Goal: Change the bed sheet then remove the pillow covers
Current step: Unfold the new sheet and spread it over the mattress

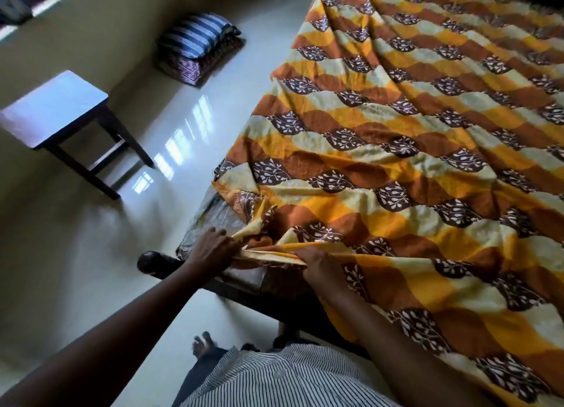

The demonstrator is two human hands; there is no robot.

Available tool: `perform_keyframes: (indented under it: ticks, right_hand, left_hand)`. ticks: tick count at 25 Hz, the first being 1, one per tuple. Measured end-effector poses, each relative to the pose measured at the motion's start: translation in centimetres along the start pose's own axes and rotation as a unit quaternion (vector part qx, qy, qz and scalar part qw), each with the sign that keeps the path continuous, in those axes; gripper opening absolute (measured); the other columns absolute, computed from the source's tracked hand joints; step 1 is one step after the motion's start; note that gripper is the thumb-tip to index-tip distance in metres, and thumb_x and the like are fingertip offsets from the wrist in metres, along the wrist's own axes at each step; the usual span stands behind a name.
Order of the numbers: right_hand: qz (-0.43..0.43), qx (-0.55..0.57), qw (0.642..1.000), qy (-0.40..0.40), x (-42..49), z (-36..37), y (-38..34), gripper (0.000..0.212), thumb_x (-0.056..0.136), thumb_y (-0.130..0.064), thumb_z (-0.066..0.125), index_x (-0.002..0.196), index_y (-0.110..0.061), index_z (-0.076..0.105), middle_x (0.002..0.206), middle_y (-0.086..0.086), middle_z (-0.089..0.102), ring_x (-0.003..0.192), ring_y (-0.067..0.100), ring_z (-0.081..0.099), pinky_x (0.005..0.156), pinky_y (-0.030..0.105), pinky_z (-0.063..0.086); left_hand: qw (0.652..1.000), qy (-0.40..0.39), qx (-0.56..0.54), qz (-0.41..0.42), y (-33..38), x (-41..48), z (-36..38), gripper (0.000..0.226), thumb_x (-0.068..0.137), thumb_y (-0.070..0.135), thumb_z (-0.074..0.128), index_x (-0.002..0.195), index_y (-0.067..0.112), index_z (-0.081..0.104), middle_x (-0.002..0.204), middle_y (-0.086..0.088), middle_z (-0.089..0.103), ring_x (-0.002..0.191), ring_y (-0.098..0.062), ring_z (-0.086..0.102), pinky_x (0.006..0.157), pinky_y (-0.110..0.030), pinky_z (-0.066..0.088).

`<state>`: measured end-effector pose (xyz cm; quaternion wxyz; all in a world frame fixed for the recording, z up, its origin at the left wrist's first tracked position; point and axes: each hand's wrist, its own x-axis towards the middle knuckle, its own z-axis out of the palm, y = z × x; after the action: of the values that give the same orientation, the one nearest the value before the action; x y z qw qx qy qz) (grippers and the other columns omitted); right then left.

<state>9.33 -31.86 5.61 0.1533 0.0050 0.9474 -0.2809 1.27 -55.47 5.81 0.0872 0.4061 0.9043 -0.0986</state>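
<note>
Dark wooden stool (55, 107) at 9 o'clock, standing on glossy pale floor (91, 254) with bright reflections. Greenish wall (100, 31) at 11 o'clock, bright window ledge (45, 5) along its top.

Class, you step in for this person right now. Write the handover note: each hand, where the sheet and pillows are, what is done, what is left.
Left hand and right hand both grip the bed sheet by its hem at the near corner.
Done: sheet spread over the bed, wrinkled; the mattress corner is bare.
Pillows lie stacked on the floor by the wall.
To do: tuck this corner, smooth the sheet, strip the pillow covers.
</note>
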Motion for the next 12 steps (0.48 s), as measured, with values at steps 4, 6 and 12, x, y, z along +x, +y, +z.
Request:
perform_keyframes:
  ticks: [4,6,12]
  right_hand:
    - [0.059,0.02,0.996,-0.069,-0.3,2.8,-2.2,0.044,0.086,-0.016,0.059,0.13,-0.022,0.052,0.132,0.003,0.054,0.123,0.021,0.049,0.099,0.03,0.039]
    - [0.08,0.037,0.989,-0.115,-0.2,4.4,-4.1,0.058,0.083,-0.032,0.066,0.136,-0.027,0.043,0.139,0.002,0.047,0.128,0.019,0.042,0.104,0.031,0.035]
    - [0.091,0.068,0.993,0.015,4.0,4.8,-9.7,0.04,0.089,-0.021,0.058,0.129,-0.02,0.053,0.13,0.007,0.052,0.12,0.023,0.049,0.096,0.029,0.039]
  left_hand:
    - [0.987,-0.142,-0.027,-0.067,-2.1,-2.3,0.9,0.04,0.09,0.037,0.047,0.129,0.031,0.048,0.129,0.004,0.05,0.121,-0.02,0.042,0.092,-0.034,0.033]
    - [0.981,-0.169,-0.078,-0.049,-3.1,-3.5,1.1,0.055,0.086,0.045,0.054,0.137,0.032,0.039,0.136,0.003,0.042,0.125,-0.021,0.038,0.096,-0.035,0.033]
    - [0.944,-0.061,-0.3,-0.128,-6.4,-2.1,2.0,0.049,0.094,0.038,0.048,0.138,0.019,0.039,0.136,-0.009,0.048,0.122,-0.027,0.048,0.095,-0.035,0.041]
